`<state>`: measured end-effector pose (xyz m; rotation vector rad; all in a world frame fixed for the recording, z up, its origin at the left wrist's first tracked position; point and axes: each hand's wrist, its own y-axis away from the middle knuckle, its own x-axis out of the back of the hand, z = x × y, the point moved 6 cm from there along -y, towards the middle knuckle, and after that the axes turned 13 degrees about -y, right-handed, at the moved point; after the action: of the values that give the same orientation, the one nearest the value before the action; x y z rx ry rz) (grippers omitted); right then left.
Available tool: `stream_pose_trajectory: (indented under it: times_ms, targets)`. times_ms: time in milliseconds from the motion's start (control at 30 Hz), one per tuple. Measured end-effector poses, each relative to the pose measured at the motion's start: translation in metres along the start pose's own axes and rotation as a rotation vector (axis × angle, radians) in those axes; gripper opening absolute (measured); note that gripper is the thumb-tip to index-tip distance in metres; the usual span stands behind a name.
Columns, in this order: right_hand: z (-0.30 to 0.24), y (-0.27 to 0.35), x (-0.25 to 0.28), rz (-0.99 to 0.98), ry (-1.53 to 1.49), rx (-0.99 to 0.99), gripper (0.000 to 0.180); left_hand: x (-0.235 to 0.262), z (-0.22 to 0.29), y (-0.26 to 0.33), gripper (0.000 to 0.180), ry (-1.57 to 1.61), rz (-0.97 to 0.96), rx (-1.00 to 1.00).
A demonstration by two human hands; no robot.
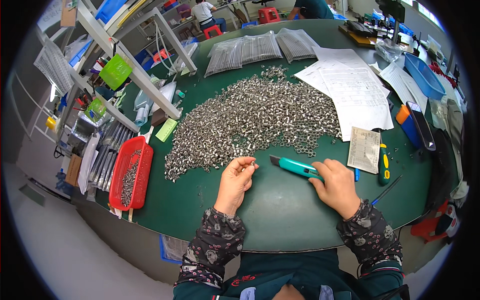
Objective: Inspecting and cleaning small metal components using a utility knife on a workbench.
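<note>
Right hand (336, 184) is gripping a teal utility knife (296, 167), grip closed around its handle, blade end pointing toward the left hand. Left hand (234, 181) is pinching one small metal ring (252, 162) between narrow fingertips. Both are resting on the green bench (280, 210). Just beyond the left grip, a heap of metal rings (250, 117) is spreading; papers (350, 90) are lying beyond the right grip.
</note>
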<state>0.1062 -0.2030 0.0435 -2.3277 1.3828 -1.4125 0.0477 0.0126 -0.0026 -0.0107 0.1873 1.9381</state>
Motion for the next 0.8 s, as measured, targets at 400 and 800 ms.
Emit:
stream_pose_trajectory:
  times_ms: [400,800]
  targets:
    - [0.035,0.001,0.022,0.286,-0.872,-0.437,0.023,-0.030,0.000,-0.002,0.007,0.346,-0.205,0.129]
    - [0.048,0.003,0.026,0.479,-1.106,-0.488,0.023,-0.126,0.019,-0.038,0.016,-1.160,-0.122,-0.466]
